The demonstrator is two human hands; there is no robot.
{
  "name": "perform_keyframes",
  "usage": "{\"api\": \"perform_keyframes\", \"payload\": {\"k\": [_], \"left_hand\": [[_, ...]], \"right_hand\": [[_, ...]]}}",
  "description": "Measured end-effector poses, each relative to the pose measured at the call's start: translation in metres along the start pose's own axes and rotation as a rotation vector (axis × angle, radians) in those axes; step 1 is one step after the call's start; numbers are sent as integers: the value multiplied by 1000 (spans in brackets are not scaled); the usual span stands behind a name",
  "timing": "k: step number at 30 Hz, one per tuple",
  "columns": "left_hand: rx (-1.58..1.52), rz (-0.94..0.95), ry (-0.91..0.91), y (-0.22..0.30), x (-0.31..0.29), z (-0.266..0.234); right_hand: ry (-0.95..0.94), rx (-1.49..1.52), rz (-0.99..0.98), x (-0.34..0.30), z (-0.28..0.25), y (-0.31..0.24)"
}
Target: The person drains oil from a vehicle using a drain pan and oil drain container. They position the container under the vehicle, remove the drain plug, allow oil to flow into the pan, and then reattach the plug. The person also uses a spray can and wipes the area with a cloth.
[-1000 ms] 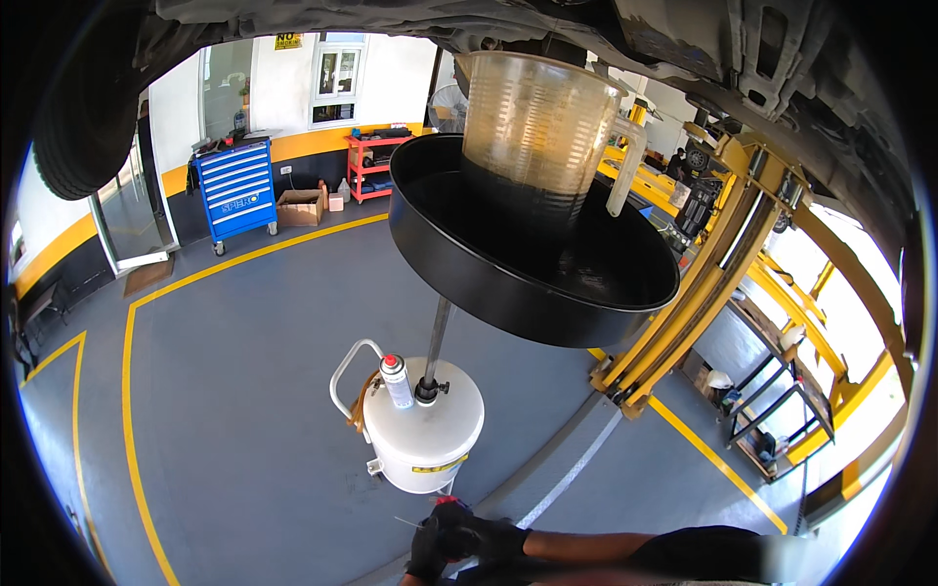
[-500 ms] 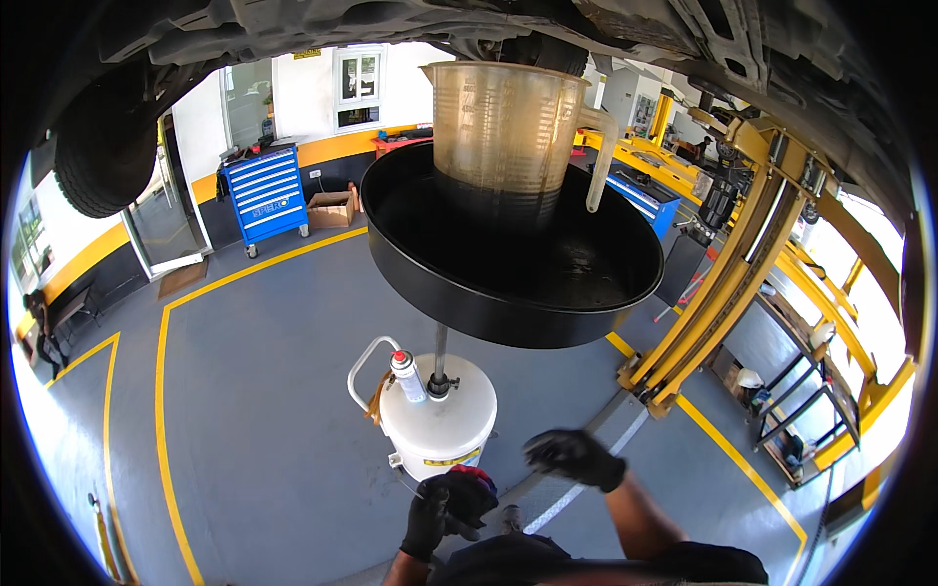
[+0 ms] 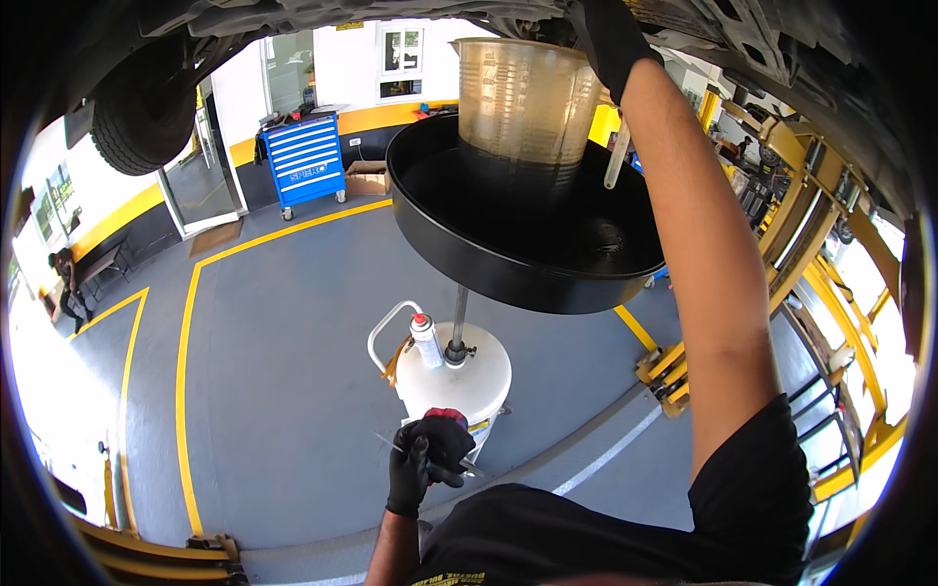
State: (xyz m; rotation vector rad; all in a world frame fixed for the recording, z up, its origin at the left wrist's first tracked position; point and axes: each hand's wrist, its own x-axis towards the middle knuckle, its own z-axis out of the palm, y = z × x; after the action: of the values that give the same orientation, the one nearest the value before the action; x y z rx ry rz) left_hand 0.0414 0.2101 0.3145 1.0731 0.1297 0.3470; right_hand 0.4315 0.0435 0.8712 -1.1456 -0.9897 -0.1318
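Note:
My left hand, in a black glove, is low in front of me and closed around a dark, red-edged bundle that looks like cloth. A thin metal rod sticks out on both sides of that grip. My right hand, also gloved in black, reaches up to the vehicle's underside, beside the rim of a cloudy measuring jug. Its fingers blend into the dark parts, so what they touch is hidden. The jug stands in a wide black drain pan, with dark liquid in its lower part.
Below the pan, its pole rises from a white drum carrying a spray can. A tyre hangs at the upper left. Yellow lift posts stand on the right, a blue tool cabinet by the wall. A person sits far left.
My right hand has risen from beside the drum to the vehicle's underside. My left hand keeps the bundle, and the rod shows more clearly. The whole view has shifted a little.

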Motion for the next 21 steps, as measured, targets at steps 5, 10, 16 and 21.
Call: {"api": "perform_keyframes", "payload": {"k": [5, 10, 16, 21], "left_hand": [[143, -16, 66, -8, -23, -28], [208, -58, 80, 6, -25, -47], [179, -85, 56, 4, -11, -66], [91, -169, 46, 13, 0, -72]], "right_hand": [[10, 56, 144, 17, 5, -4], [-10, 109, 201, 22, 19, -4], [-37, 123, 228, 26, 24, -10], [9, 90, 191, 31, 28, -9]]}}
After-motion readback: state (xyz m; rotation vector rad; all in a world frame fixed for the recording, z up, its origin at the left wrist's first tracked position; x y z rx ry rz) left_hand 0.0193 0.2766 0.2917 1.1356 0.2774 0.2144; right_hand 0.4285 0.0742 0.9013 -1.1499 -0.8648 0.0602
